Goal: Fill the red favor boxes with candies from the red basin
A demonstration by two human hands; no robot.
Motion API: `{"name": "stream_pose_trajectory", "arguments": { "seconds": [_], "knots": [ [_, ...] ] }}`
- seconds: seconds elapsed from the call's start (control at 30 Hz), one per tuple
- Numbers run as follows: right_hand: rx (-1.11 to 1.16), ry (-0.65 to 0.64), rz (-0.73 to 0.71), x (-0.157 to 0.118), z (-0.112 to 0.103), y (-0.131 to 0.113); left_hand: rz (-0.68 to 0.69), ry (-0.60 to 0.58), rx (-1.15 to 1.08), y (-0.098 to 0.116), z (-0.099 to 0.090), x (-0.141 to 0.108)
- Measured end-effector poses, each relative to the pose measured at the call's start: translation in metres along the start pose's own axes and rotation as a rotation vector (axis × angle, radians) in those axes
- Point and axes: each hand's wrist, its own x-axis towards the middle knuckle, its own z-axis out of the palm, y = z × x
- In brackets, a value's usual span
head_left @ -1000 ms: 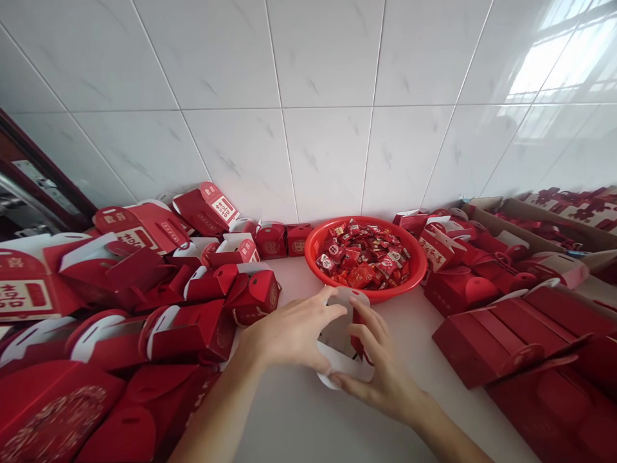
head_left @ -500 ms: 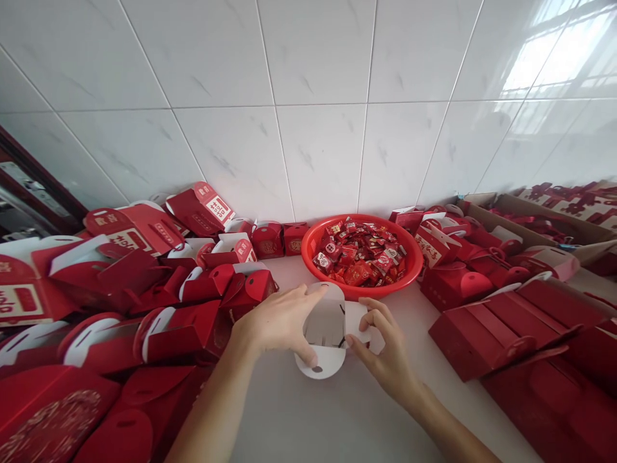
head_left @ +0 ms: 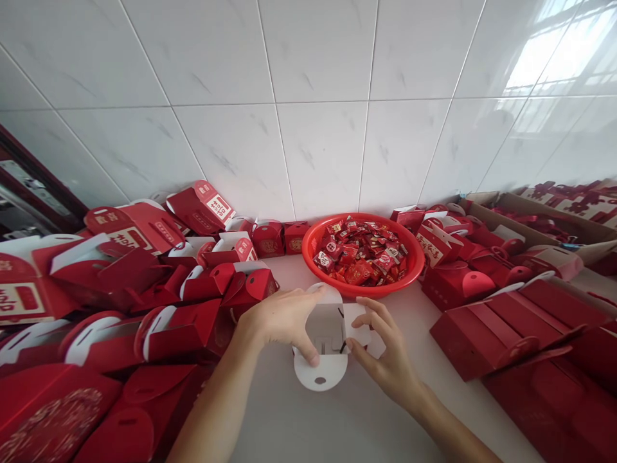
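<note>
An unfolded-top paper gift box sits upright on the table in front of me, its white inside facing up. Its rounded front flap, with an oval hole, leans towards me. My left hand grips the box from the left, thumb at the front edge and fingers by the back flap. On the other side, my right hand has the white right flap between thumb and fingers. A dark cord shows at the box's inner right corner. Just behind stands a red plastic basket holding many wrapped candies.
Rows of red gift boxes fill the left side, several with open tops. More red boxes are stacked on the right, beside a cardboard carton. A white tiled wall rises behind the table.
The front flap of the box has tipped further down towards me, and more of the inside shows. Both hands keep nearly the same places; the right fingers have shifted slightly on the flap.
</note>
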Motion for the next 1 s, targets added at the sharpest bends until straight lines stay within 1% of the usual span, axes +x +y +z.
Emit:
{"name": "stream_pose_trajectory", "arguments": {
  "seconds": [0.2,0.33,0.4,0.53,0.63,0.8,0.87,0.93,1.0],
  "knots": [
    [-0.015,0.042,0.0,0.003,-0.004,0.003,-0.025,0.006,-0.041,0.0,0.004,0.006],
    [-0.009,0.055,-0.016,0.004,-0.004,0.0,-0.019,0.057,-0.075,-0.004,0.006,0.004],
    [-0.004,0.059,-0.024,0.004,-0.004,0.0,0.015,0.076,-0.088,-0.007,0.006,0.002],
    [-0.003,0.071,-0.026,0.003,-0.004,-0.001,0.139,0.104,-0.126,-0.011,0.005,-0.003],
    [0.011,0.074,-0.035,0.003,-0.005,-0.002,0.148,0.144,-0.148,-0.015,0.003,-0.007],
    [0.026,0.063,-0.058,0.003,-0.005,-0.005,0.129,0.278,-0.137,-0.027,0.003,-0.009],
    [0.035,0.065,-0.071,0.003,-0.004,-0.006,0.134,0.332,-0.137,-0.027,0.002,-0.008],
    [0.046,0.081,-0.081,0.003,-0.004,-0.006,0.173,0.411,-0.154,-0.023,-0.001,-0.007],
    [0.056,0.104,-0.08,0.003,-0.005,-0.006,0.242,0.531,-0.196,-0.018,-0.004,-0.004]
  ]
}}
